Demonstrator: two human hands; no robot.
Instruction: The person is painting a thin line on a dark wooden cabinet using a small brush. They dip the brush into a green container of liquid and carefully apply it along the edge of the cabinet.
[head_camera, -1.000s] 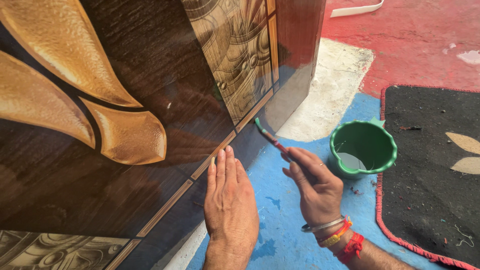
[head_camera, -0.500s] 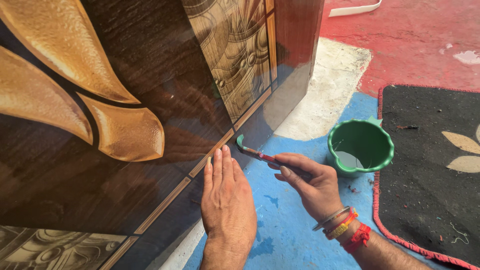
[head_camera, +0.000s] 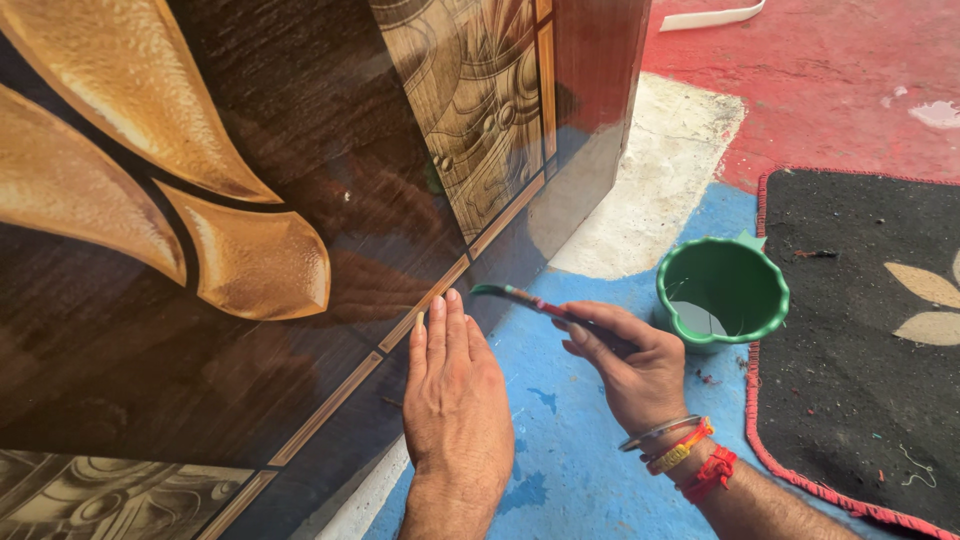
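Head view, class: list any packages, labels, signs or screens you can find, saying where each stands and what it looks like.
None in view: only a glossy brown patterned panel, a green bucket, a paintbrush in the right hand, and a dark mat.

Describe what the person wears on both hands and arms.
The left hand and its forearm are bare, with no sleeve or jewellery visible. The right hand has a silver metal bangle, a red-and-yellow thread band and a red thread band at the wrist.
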